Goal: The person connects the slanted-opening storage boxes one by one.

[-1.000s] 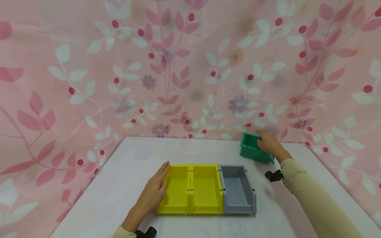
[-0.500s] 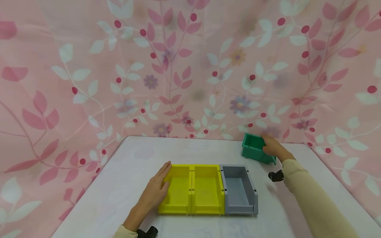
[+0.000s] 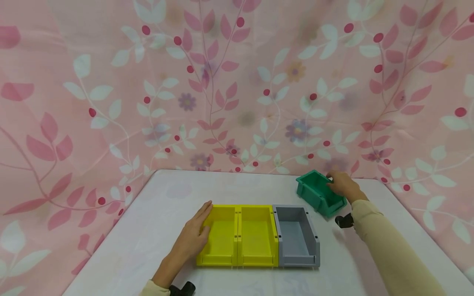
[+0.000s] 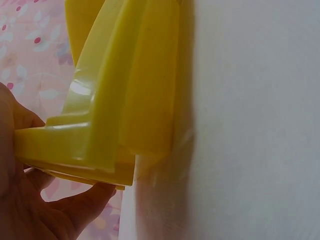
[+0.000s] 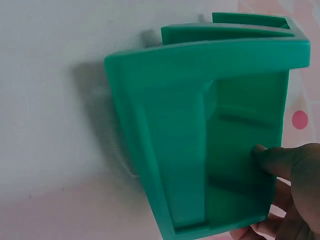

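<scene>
Two yellow storage bins [image 3: 257, 230] and a grey storage bin [image 3: 294, 238] stand side by side in a row in the head view. My left hand [image 3: 190, 238] holds the left wall of the leftmost yellow bin [image 4: 105, 100], its thumb over the rim and a fingertip at the back corner in the left wrist view. Behind the grey bin, towards the right, is a green storage bin [image 3: 320, 193], turned at an angle. My right hand [image 3: 342, 185] grips its right side wall, with the thumb [image 5: 270, 157] inside and the other fingers outside.
A white cloth covers the table [image 3: 177, 189]. Behind it hangs a pink curtain [image 3: 237, 82] printed with leaves and flowers. Black wrist devices show at both cuffs, the right one [image 3: 344, 221] close to the green bin.
The green bin has turned, its low front end swinging nearer and its inside showing more. My right hand has come slightly down with it. The left hand and the row stay put.
</scene>
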Available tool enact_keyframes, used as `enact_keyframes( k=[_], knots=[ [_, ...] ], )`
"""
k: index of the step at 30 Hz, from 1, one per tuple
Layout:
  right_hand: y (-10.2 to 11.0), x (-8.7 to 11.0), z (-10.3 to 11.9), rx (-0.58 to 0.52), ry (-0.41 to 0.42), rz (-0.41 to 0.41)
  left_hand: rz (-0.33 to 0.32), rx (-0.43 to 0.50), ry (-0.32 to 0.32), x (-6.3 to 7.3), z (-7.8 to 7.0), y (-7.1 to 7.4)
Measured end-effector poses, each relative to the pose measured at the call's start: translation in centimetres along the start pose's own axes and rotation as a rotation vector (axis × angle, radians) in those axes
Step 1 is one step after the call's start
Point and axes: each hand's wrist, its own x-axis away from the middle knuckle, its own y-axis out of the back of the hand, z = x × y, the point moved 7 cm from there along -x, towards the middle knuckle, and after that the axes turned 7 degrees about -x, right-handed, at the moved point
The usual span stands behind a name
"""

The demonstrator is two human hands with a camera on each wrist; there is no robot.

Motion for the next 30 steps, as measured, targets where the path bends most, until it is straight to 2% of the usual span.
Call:
enact_keyframes(
  k=[5, 18, 24, 30],
  knots=[
    [-0.2, 0.2, -0.2, 0.005, -0.002, -0.001, -0.001, 0.003, -0.013, 0.0, 0.0, 0.0],
    [0.6, 0.8, 0.3, -0.085, 0.015, -0.127, 0.005, 0.006, -0.020, 0.0, 0.1, 0.2],
    [1.2, 1.7, 0.5, -0.109, 0.011, -0.148, 0.002, 0.001, -0.023, 0.0, 0.2, 0.3],
    [2.2, 2.5, 1.0, -0.132, 0.044, -0.206, -0.017, 0.001, -0.031, -0.2, 0.4, 0.5]
  ],
)
